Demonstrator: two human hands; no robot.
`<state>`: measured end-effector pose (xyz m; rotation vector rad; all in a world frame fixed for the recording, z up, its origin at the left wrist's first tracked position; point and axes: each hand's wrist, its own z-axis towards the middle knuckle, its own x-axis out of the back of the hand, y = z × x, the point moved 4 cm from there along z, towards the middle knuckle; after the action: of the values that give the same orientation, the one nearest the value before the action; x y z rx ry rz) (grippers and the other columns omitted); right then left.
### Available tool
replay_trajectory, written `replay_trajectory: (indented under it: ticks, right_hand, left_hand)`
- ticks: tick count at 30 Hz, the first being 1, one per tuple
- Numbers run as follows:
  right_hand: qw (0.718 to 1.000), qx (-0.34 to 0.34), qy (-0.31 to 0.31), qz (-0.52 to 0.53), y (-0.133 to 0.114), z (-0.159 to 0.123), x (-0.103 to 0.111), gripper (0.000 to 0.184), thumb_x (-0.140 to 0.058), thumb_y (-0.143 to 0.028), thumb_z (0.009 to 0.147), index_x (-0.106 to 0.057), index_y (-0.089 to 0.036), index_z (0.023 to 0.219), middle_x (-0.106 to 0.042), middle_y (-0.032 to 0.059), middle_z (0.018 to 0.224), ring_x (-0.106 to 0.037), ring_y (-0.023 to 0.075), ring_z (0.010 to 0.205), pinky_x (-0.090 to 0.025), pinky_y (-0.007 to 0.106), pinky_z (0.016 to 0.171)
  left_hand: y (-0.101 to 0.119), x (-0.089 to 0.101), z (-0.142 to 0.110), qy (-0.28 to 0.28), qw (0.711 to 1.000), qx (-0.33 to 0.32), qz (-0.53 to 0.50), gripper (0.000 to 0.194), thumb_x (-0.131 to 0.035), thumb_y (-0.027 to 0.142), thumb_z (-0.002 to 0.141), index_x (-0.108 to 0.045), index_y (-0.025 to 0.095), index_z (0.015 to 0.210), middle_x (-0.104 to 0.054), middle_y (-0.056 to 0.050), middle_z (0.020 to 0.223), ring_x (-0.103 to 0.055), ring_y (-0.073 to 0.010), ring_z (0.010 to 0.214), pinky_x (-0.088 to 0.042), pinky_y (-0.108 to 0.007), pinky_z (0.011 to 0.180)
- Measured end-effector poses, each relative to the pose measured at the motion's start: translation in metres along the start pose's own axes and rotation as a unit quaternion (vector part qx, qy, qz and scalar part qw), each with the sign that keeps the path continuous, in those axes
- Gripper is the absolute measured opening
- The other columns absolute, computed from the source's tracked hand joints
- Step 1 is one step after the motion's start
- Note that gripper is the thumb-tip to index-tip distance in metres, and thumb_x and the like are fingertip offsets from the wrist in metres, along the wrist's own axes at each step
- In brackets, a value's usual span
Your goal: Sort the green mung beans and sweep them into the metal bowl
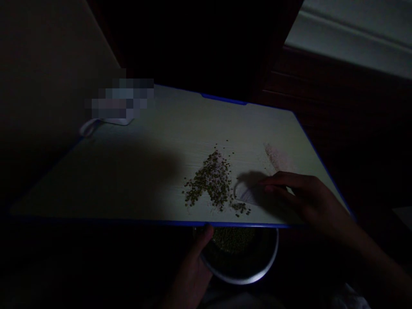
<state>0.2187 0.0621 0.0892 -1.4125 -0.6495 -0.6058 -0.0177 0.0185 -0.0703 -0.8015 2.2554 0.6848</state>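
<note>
Tabletop [144,124], white with a blue edge, carries a loose pile of small green beans [207,180] right of its middle, mixed with pale specks, a few strays around it. Right hand [305,201] rests over the tabletop's right part, just right of the pile, fingers [277,180] stretched out and slightly apart, nothing visibly held. Under those fingers lies a curved pale translucent piece [246,195], maybe plastic, hard to tell in the shadow. Small bean clump [240,208] sits just beside it. Pinkish dusty smear [273,156] on the tabletop, beyond the right hand. Left hand [191,274] is below the tabletop's near edge, thumb up, right beside a metal bowl [257,274] holding more green beans [233,240]. Left fingers are too dark, grip cannot be told. Pixelated white object [119,103] with a loop of cord [88,128] at the tabletop's far left corner.
</note>
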Motion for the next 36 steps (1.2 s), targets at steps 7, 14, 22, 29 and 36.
replay_trajectory:
  ticks: [7, 14, 22, 29, 36]
  right_hand:
    - [0.998, -0.011, 0.052, -0.039, 0.017, -0.028, 0.018, 0.02, -0.062, -0.034, 0.1, -0.081, -0.029, 0.103, -0.084, 0.0048, 0.106, -0.081, 0.0233, 0.092, -0.064, 0.032, 0.075]
    - [0.999, -0.004, 0.018, -0.032, 0.02, -0.043, 0.006, 0.019, -0.06, -0.025, 0.102, -0.078, -0.03, 0.107, -0.081, 0.0029, 0.101, -0.079, 0.0183, 0.088, -0.061, 0.026, 0.07]
    - [0.999, 0.045, -0.016, 0.023, 0.004, -0.035, -0.01, 0.026, -0.057, -0.015, 0.103, -0.075, -0.03, 0.115, -0.077, 0.0012, 0.1, -0.074, 0.0128, 0.087, -0.058, 0.022, 0.072]
    - [0.995, 0.078, -0.034, 0.047, -0.005, -0.022, -0.017, 0.025, -0.057, -0.013, 0.102, -0.076, -0.025, 0.113, -0.078, 0.0045, 0.101, -0.074, 0.015, 0.087, -0.059, 0.025, 0.071]
    - [0.991, 0.106, -0.064, 0.059, -0.009, -0.014, -0.02, 0.028, -0.056, -0.012, 0.102, -0.076, -0.025, 0.115, -0.076, 0.0046, 0.101, -0.072, 0.0153, 0.089, -0.056, 0.025, 0.07]
  left_hand:
    - [-0.002, -0.015, 0.004, -0.008, 0.999, 0.01, -0.032, 0.042, -0.077, 0.029, 0.09, -0.075, 0.025, 0.132, -0.087, -0.003, 0.111, -0.067, -0.0299, 0.134, -0.04, -0.045, 0.124]
    - [-0.001, -0.014, 0.002, 0.035, 0.999, 0.003, -0.006, 0.058, -0.078, 0.034, 0.086, -0.067, 0.029, 0.142, -0.082, -0.002, 0.13, -0.056, -0.0315, 0.145, -0.038, -0.045, 0.126]
    - [-0.002, -0.017, 0.0, -0.002, 1.0, 0.009, 0.01, 0.043, -0.079, 0.039, 0.084, -0.077, 0.027, 0.125, -0.083, -0.002, 0.126, -0.056, -0.033, 0.145, -0.039, -0.046, 0.125]
    - [-0.001, -0.022, -0.001, -0.013, 1.0, -0.017, -0.009, 0.053, -0.082, 0.033, 0.083, -0.072, 0.03, 0.136, -0.085, -0.001, 0.12, -0.067, -0.0306, 0.134, -0.043, -0.042, 0.122]
    - [-0.001, -0.019, 0.0, 0.005, 1.0, -0.02, -0.008, 0.063, -0.082, 0.03, 0.084, -0.067, 0.029, 0.144, -0.085, -0.003, 0.119, -0.071, -0.0316, 0.128, -0.043, -0.045, 0.122]
